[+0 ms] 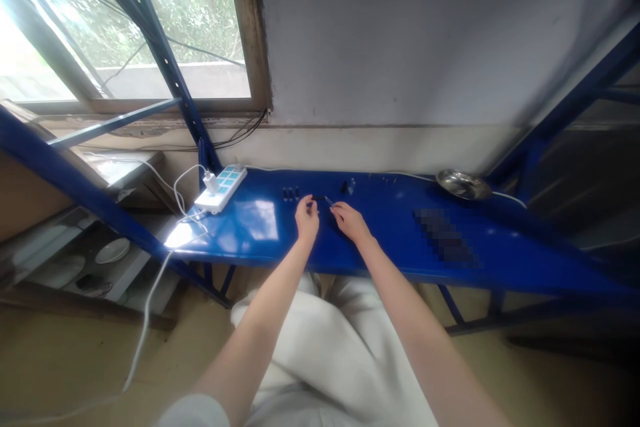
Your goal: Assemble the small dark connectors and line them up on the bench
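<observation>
Left hand (307, 217): pinching a dark piece (319, 197) over the table (390, 227). Right hand (349, 219): pinching a slim rod (329, 201), tip just beside the piece. Black parts (291, 193): three, in a row, near left hand.

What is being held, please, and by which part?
A slim item, possibly two pieces: the left hand pinches its dark end, right hand its other end.

Daylight pours from window (200, 7), panes blown out. Tabletop (390, 213) glare strongest below window. Wall (370, 33) right of window dim, shadowed; outer edges stretched, soft.
</observation>
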The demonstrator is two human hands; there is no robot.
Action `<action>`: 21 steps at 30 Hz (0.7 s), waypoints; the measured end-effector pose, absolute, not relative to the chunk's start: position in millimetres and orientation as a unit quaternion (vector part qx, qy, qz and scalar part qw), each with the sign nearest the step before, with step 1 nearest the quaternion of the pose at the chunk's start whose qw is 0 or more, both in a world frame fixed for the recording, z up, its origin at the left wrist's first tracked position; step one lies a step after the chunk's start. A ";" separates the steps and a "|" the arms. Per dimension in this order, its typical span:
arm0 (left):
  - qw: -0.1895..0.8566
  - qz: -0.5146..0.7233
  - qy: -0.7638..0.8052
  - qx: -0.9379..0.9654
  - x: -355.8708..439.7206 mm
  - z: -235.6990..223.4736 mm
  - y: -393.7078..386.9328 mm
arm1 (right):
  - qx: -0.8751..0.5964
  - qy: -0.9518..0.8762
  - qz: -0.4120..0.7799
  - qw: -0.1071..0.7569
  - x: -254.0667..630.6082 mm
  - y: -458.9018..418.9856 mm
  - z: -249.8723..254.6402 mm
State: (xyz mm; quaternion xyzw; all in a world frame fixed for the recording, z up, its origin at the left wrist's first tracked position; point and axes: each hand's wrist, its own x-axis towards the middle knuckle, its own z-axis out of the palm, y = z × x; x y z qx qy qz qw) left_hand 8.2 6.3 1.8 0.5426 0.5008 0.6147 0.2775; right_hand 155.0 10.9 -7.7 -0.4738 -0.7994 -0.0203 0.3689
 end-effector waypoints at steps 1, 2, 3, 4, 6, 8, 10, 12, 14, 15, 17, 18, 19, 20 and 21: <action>0.267 0.610 0.496 0.557 8.5 2.5 5.8 | -0.474 -0.799 -0.022 0.369 155.1 11.3 -8.1; 0.257 0.604 0.490 0.573 8.9 3.2 5.3 | -0.474 -0.799 -0.024 0.370 155.2 11.5 -8.4; 0.248 0.597 0.486 0.588 9.3 3.9 4.8 | -0.475 -0.798 -0.024 0.369 155.3 11.8 -8.6; 0.242 0.589 0.481 0.602 9.7 4.5 4.4 | -0.477 -0.798 -0.025 0.368 155.3 11.9 -8.8; 0.235 0.576 0.473 0.624 10.3 5.3 3.9 | -0.477 -0.798 -0.026 0.368 155.5 12.1 -9.1; 0.230 0.566 0.466 0.640 10.6 5.1 4.1 | -0.475 -0.797 -0.028 0.371 155.5 12.2 -9.4; 0.234 0.556 0.460 0.652 10.8 4.2 4.8 | -0.475 -0.795 -0.031 0.376 155.3 12.3 -9.8; 0.243 0.550 0.463 0.651 11.0 2.8 5.7 | -0.477 -0.793 -0.030 0.379 154.9 12.2 -10.2; 0.255 0.549 0.477 0.637 11.4 1.6 6.4 | -0.477 -0.790 -0.028 0.383 154.4 11.9 -10.3; 0.262 0.548 0.486 0.629 11.7 1.3 6.6 | -0.476 -0.789 -0.026 0.386 154.1 11.6 -10.2; 0.276 0.540 0.498 0.619 12.3 1.4 6.8 | -0.474 -0.787 -0.022 0.394 153.8 10.8 -9.6; 0.282 0.535 0.502 0.618 12.6 1.8 6.7 | -0.472 -0.787 -0.020 0.396 153.7 10.4 -9.2; 0.286 0.530 0.505 0.618 12.9 2.3 6.6 | -0.469 -0.788 -0.019 0.398 153.7 10.0 -8.8; 0.289 0.525 0.507 0.619 13.1 2.9 6.4 | -0.467 -0.789 -0.018 0.400 153.8 9.7 -8.5; 0.291 0.521 0.509 0.620 13.2 3.3 6.3 | -0.464 -0.790 -0.017 0.401 154.0 9.5 -8.3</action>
